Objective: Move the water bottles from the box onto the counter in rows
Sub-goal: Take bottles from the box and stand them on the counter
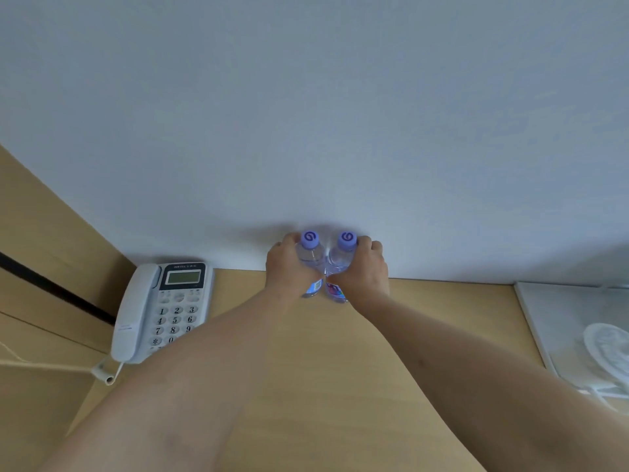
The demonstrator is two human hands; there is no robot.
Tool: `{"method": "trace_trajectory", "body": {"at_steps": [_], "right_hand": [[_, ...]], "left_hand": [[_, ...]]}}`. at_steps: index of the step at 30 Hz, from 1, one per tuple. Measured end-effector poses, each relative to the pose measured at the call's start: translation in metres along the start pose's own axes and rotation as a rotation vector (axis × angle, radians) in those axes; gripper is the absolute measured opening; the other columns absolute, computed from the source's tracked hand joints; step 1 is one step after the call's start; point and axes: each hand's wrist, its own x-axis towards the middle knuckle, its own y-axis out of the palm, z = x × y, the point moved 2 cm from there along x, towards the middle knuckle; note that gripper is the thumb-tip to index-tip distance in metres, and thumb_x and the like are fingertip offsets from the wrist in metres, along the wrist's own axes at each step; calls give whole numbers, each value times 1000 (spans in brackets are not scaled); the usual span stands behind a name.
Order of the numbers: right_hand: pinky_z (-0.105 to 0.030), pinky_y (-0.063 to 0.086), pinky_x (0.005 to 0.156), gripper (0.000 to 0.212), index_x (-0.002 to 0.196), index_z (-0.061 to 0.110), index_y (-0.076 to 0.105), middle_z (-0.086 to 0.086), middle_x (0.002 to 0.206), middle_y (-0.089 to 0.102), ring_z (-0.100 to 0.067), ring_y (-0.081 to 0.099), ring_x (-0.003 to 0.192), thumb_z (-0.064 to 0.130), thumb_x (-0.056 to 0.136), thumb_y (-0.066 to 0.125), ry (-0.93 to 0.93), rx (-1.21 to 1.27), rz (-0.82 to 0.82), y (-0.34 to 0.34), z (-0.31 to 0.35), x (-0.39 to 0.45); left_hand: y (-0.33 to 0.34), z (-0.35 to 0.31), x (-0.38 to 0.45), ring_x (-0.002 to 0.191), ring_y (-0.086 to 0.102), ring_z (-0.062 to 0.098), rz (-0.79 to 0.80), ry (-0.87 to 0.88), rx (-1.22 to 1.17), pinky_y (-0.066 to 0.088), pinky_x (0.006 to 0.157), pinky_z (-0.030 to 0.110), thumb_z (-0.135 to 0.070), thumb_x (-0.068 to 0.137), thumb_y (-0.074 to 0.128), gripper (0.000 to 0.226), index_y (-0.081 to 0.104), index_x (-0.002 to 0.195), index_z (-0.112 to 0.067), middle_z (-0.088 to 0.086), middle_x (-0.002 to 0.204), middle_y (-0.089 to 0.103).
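Fingers of the left hand point(287, 267) curl around the clear plastic left water bottle with a lilac cap point(310, 255), and the fingers of the right hand point(364, 267) wrap the same way around the matching right water bottle point(342, 255). Both bottles stand upright side by side at the far edge of the light wooden counter point(323, 352), close against the pale grey wall point(306, 114), their bodies touching or nearly touching between the two hands. Each cap shows a purple swirl mark on top, and a colourful label strip shows below each grip. Whether the bottle bases rest fully on the wood is hidden by the hands. Both bare forearms reach forward across the counter from the lower edge of the view.

To the left of the bottles, well apart, lies a white corded desk telephone with a small display and number keypad point(160, 311), its handset in the cradle. At the far right edge sits a white tray-like object holding a round pale item point(578, 328); its details are blurred.
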Motion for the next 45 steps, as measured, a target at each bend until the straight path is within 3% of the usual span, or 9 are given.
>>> {"method": "trace_trajectory", "body": {"at_steps": [6, 10, 15, 19, 23, 31, 38, 45], "right_hand": [[-31, 39, 60, 69, 104, 15, 41, 2, 98, 36, -23, 49, 68, 27, 56, 89, -33, -33, -8, 7, -1, 4], [-29, 37, 61, 76, 110, 15, 39, 2, 99, 34, -21, 49, 70, 30, 56, 91, -44, -30, 14, 7, -2, 2], [-30, 42, 67, 80, 119, 14, 37, 0, 101, 34, -26, 57, 85, 26, 59, 88, -30, -42, 27, -7, -2, -12], [-31, 43, 70, 76, 118, 16, 39, -2, 103, 37, -27, 56, 95, 33, 61, 86, -12, -115, 18, -27, 5, -35], [-31, 43, 75, 88, 132, 19, 38, -6, 120, 43, -27, 50, 106, 38, 60, 85, -22, -135, -40, -51, 15, -67], [-36, 44, 92, 98, 142, 28, 31, -4, 140, 39, -26, 42, 122, 47, 62, 83, 57, -290, -156, -100, 2, -159], [-40, 43, 96, 96, 141, 25, 34, -6, 137, 41, -30, 39, 126, 47, 62, 85, 225, -279, -275, -153, -46, -243], [-40, 43, 94, 96, 138, 28, 35, -3, 133, 44, -28, 42, 122, 52, 59, 85, 435, -283, -381, -209, -129, -327]], "left_hand": [[-1, 8, 7, 88, 61, 20, 5, -51, 18, 47, 71, 28, -28, 50, 91, 76, 48, 111, -15, -3, 100, 61], [-3, 11, 5, 95, 60, 22, 34, -65, 6, 41, 73, 26, -27, 55, 90, 79, 46, 119, -13, -1, 106, 58], [-12, 8, -8, 108, 57, 24, 38, -23, 40, 37, 77, 25, -27, 62, 86, 83, 43, 132, -14, 5, 122, 57], [-29, -3, -27, 110, 54, 23, 23, 69, 62, 36, 76, 25, -28, 64, 83, 75, 45, 128, -17, 4, 124, 52], [-50, -19, -51, 112, 52, 22, -15, 170, 62, 39, 77, 27, -29, 67, 79, 66, 49, 126, -20, 3, 124, 52], [-70, -51, -121, 113, 49, 24, 66, 371, 148, 50, 82, 37, -29, 63, 77, 65, 50, 121, -19, 0, 118, 52], [-26, -100, -189, 136, 31, 23, 228, 535, 171, 39, 105, 41, -39, 71, 77, 83, 38, 142, -24, 3, 147, 37], [55, -157, -276, 134, 35, 25, 384, 734, 240, 40, 105, 43, -46, 67, 79, 84, 41, 140, -24, 2, 142, 42]]}}
